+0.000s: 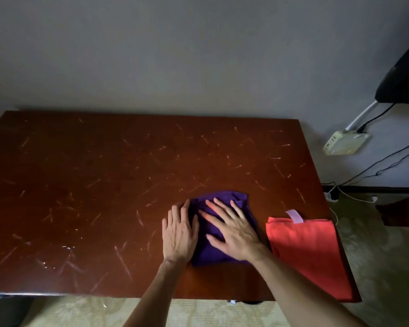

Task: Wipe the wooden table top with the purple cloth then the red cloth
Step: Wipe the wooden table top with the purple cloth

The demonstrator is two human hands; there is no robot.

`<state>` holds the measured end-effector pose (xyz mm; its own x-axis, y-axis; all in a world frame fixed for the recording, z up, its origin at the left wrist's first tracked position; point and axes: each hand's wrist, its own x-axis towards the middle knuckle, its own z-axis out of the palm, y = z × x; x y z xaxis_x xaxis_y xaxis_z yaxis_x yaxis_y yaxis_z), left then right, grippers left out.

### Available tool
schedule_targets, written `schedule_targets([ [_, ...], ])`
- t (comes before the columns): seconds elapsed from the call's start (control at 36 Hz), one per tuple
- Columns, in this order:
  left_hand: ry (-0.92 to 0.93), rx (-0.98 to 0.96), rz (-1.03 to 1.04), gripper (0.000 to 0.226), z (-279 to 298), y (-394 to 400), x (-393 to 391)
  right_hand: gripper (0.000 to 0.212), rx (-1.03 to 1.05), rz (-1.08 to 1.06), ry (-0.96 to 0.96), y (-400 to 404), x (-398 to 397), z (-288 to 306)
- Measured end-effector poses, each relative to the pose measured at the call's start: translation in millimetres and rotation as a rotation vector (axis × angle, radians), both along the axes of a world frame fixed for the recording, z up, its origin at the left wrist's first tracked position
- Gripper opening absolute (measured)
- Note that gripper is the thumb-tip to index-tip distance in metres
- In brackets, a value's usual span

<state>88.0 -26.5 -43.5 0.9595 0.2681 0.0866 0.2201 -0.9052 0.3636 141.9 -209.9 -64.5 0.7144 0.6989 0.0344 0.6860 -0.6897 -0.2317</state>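
A scratched dark wooden table top (104, 185) fills the middle of the view. The purple cloth (224, 199) lies folded on it, right of centre near the front edge. My right hand (234, 230) rests flat on top of the purple cloth with fingers spread. My left hand (178, 232) lies flat at the cloth's left edge, mostly on the wood, fingers together. The red cloth (309, 256) lies folded along the table's right edge, a pale loop tag (294, 215) at its far end. It is apart from both hands.
A grey wall stands behind the table. To the right are a dark object (401, 74) mounted on the wall, a cream box (345, 142) with cables, and wires on the patterned floor (376, 244). The table's front edge runs just below my forearms.
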Motion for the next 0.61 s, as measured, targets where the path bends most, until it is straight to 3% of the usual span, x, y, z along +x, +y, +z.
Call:
schedule_targets([
  [0.25, -0.075, -0.117, 0.142, 0.05, -24, -38, 27, 0.063, -0.029, 0.169, -0.078, 4, 166, -4],
  [0.42, -0.037, 0.085, -0.027, 0.052, -37, -41, 30, 0.066, 0.025, 0.069, -0.105, 15, 267, -4],
  [0.61, -0.028, 0.11, -0.033, 0.049, -35, -37, 35, 0.083, 0.014, -0.092, -0.055, 26, 322, 0],
])
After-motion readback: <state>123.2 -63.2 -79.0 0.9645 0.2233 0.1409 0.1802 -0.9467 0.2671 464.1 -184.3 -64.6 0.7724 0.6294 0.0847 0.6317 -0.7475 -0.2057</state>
